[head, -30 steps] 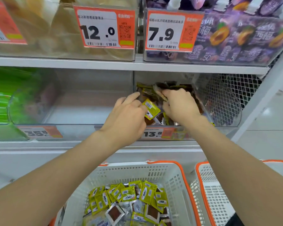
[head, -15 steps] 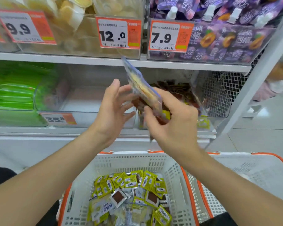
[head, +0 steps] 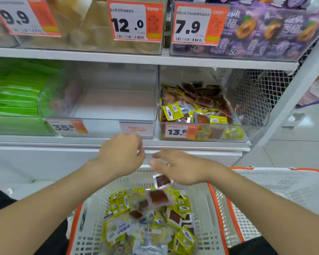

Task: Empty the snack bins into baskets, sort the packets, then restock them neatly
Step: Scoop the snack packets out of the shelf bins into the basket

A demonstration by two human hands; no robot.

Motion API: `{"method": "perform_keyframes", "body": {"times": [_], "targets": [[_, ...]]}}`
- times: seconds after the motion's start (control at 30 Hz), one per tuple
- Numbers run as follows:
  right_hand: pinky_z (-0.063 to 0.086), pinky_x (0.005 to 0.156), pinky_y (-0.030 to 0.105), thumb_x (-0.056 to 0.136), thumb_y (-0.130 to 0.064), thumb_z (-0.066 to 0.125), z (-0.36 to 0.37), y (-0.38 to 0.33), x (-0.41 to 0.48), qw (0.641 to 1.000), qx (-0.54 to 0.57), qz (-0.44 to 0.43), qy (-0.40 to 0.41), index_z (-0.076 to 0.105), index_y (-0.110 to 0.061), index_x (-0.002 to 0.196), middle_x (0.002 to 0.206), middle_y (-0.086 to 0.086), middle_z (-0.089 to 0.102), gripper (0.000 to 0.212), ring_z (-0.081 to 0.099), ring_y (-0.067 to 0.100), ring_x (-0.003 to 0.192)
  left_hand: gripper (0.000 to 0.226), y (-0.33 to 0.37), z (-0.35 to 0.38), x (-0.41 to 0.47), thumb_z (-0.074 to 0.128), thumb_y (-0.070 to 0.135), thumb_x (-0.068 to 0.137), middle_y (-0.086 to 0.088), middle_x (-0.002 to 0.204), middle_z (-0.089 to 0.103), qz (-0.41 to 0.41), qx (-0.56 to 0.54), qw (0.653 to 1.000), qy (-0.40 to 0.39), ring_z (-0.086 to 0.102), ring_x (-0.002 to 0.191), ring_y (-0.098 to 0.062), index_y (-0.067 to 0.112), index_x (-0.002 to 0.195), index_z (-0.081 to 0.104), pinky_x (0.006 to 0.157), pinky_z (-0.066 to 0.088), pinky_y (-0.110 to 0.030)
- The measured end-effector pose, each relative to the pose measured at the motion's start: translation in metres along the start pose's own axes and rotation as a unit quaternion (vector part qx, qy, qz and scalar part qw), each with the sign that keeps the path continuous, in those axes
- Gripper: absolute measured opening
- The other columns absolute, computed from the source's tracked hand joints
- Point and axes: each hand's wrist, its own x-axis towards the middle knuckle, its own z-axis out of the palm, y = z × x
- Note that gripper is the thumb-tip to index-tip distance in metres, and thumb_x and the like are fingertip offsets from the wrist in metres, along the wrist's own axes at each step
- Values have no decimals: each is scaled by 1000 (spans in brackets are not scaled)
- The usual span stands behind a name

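Emptying step, part done by the look. Best: modest handfuls, release low over basket centre. Right hand [head: 180, 167] fingers spread and loose; brown-windowed packet [head: 162, 180] mid-air just beneath, above white lattice basket [head: 92, 218] at 6 o'clock. Left hand [head: 122, 155] fingers curled under; clamped on anything, cannot tell. Glossy yellow and brown sachets [head: 197, 107], slick film, heaped in clear plastic bin [head: 247, 107] at 2 o'clock.
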Motion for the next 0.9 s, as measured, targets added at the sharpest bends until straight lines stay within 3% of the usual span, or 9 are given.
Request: {"method": "perform_keyframes", "body": {"times": [0.07, 0.13, 0.17, 0.23, 0.3, 0.43, 0.53, 0.67, 0.9], "targets": [[49, 79, 36, 108, -44, 47, -27, 1, -1, 988, 20, -40, 151, 69, -18, 92, 89, 2, 72, 38, 68, 18, 89, 8, 10, -7, 10, 58, 24, 88, 0, 96, 65, 102, -41, 989, 103, 65, 93, -31, 27, 95, 61, 76, 55, -45], [47, 73, 32, 94, -25, 66, -56, 14, -5, 954, -29, -49, 295, 70, -27, 89, 82, -7, 70, 7, 64, 10, 79, 24, 20, -14, 23, 63, 8, 84, -5, 109, 58, 206, -26, 960, 187, 57, 99, -33, 19, 106, 63, 80, 49, -47], [48, 77, 33, 86, -19, 71, -68, 24, -6, 937, -100, -19, 334, 71, -28, 98, 90, -7, 68, 16, 63, 14, 86, 33, 23, -16, 29, 63, 3, 82, -8, 118, 57, 237, 10, 945, 226, 55, 105, -34, 16, 112, 65, 84, 46, -46], [51, 80, 39, 78, -16, 75, -86, 51, -8, 921, -224, 97, 304, 66, -27, 109, 101, 1, 62, 34, 60, 28, 96, 42, 29, -15, 38, 61, 0, 83, -11, 135, 56, 257, 102, 928, 250, 52, 123, -34, 14, 123, 64, 97, 39, -46], [56, 80, 42, 75, -9, 72, -91, 71, -7, 927, -225, 155, 258, 68, -26, 102, 101, 3, 66, 33, 63, 32, 95, 42, 33, -12, 44, 58, 4, 86, -8, 138, 57, 241, 178, 927, 228, 45, 139, -31, 15, 127, 61, 109, 31, -53], [59, 77, 44, 80, 1, 72, -92, 87, -8, 938, -173, 127, 272, 75, -26, 97, 93, 4, 71, 32, 65, 32, 91, 36, 38, -9, 49, 42, 2, 85, -3, 121, 61, 199, 253, 927, 190, 44, 140, -30, 16, 111, 61, 110, 24, -63], [57, 80, 40, 83, 5, 71, -91, 93, -10, 925, -171, 91, 326, 76, -23, 99, 95, 2, 73, 32, 68, 27, 93, 39, 42, -16, 57, 32, 2, 84, -2, 117, 58, 172, 251, 928, 217, 45, 136, -31, 17, 110, 58, 110, 22, -62], [53, 84, 36, 84, 7, 70, -96, 91, -19, 906, -163, 76, 383, 75, -20, 103, 101, 1, 71, 33, 67, 20, 91, 33, 43, -29, 58, 49, 2, 79, -2, 117, 55, 167, 221, 930, 242, 42, 137, -33, 16, 109, 54, 109, 21, -60], [58, 79, 36, 85, -4, 75, -93, 88, -40, 964, -180, 64, 187, 76, -25, 97, 87, -8, 71, 24, 61, 5, 77, 22, 51, -28, 24, 40, 24, 85, -2, 107, 60, 245, 247, 925, 156, 44, 137, -30, 16, 95, 58, 116, 16, -67]]}}
